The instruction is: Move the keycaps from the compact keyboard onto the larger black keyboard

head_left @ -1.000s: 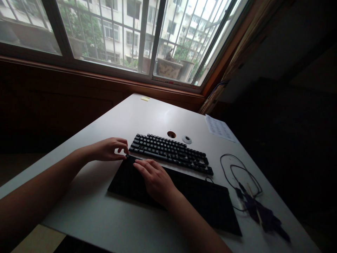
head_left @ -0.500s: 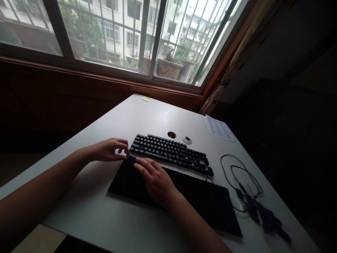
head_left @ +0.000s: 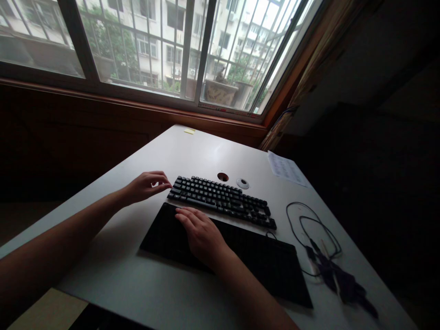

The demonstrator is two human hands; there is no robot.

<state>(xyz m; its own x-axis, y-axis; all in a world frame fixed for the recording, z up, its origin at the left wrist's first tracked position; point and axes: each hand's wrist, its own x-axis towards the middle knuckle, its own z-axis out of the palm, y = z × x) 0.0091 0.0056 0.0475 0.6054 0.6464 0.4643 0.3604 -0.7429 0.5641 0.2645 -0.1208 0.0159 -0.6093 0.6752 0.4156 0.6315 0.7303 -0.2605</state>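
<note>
Across desk [head_left: 130,279], black slab [head_left: 263,261] parallel to keycaps [head_left: 220,199]

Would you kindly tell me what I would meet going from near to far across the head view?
Flat black panel → rows of black keys → round desk hole → yellow slip → window.

Looks forward and down from head height, close above the white table [head_left: 202,146], facing the barred window [head_left: 151,50].

The left hand [head_left: 146,186] nears-touches keys [head_left: 209,195], right hand [head_left: 204,233] on black board [head_left: 266,259].
</note>
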